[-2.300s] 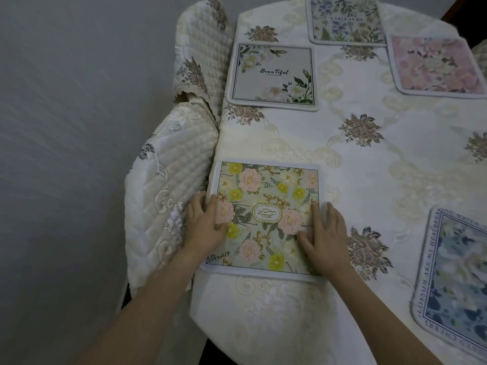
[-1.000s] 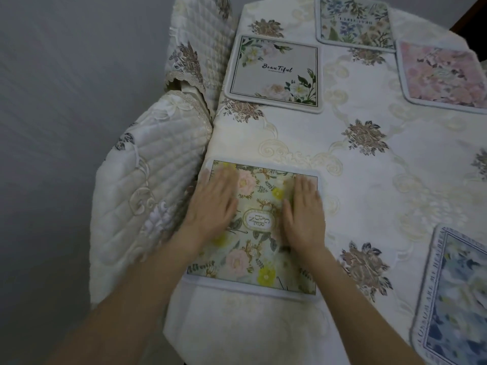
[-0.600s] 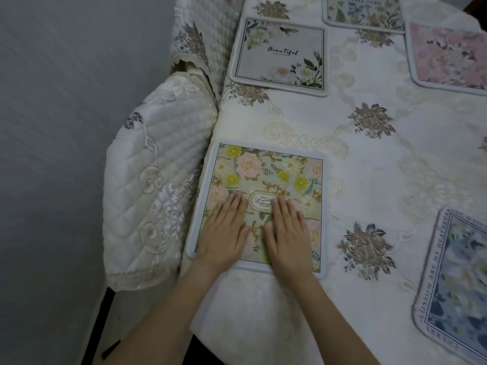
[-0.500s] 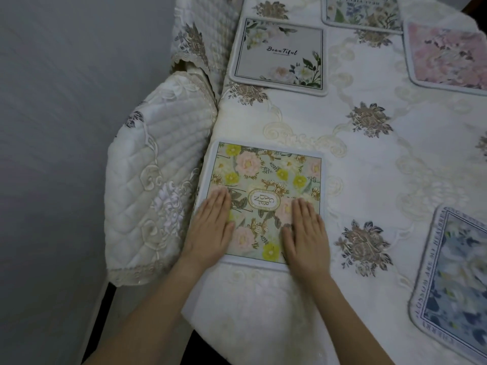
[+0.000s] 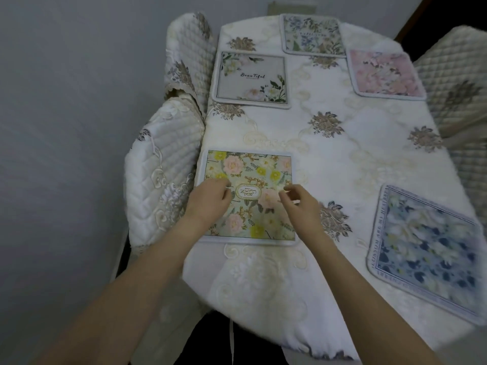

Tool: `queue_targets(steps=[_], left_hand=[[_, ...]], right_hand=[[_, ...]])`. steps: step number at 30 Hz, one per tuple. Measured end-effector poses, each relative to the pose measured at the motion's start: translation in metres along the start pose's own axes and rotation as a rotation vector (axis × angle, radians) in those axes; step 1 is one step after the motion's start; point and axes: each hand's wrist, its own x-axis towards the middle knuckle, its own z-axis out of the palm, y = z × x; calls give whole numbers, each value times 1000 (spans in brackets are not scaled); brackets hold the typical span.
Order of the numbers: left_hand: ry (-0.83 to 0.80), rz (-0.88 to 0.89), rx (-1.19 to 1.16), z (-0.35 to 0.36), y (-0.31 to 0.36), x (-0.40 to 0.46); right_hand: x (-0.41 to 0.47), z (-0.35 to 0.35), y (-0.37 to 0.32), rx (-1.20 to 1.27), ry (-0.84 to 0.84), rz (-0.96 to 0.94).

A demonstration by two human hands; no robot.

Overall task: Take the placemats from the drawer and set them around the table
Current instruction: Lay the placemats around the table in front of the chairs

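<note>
Head cam: person's left hand [image 5: 208, 204] and right hand [image 5: 300, 206] are lifting off the yellow-floral placemat [image 5: 249, 196], fingers now loosely curled and holding nothing, where moments ago both palms were pressing it flat. Mat is lying square at the table's [image 5: 342, 159] left edge, beside a quilted chair cover [image 5: 160, 180]. Four other mats are sitting round the cloth, incl. the "Beautiful" mat [image 5: 251, 79] and blue mat [image 5: 424, 248]. Judging by this, the laying-out is prob. nearly done.
</note>
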Motion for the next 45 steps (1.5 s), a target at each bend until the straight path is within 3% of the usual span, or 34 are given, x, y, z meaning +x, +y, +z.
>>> queue_targets(steps=[5,10,13,17,21,32,45], left_hand=[[252,123,-214,-37,36,-59],[299,109,-310,-48,50,-120],[195,235,-274,-39,50,-136],[-19,449,-123,-25,52,-138],[-74,488,-119,-13,73,-135],[-110,607,-145,38,193,-150],[-98,525,-142,129,361,-238]], right_hand=[[-73,-26,-31,65,145,-89],[-153,-37,-21,4,350,-106],[-186,-38,-9,-38,426,-44],[-206,-45,9,-317,403,-72],[-220,-68,21,-332,478,6],[-273,-157,88,-213,658,139],[-325,-324,217,-247,592,75]])
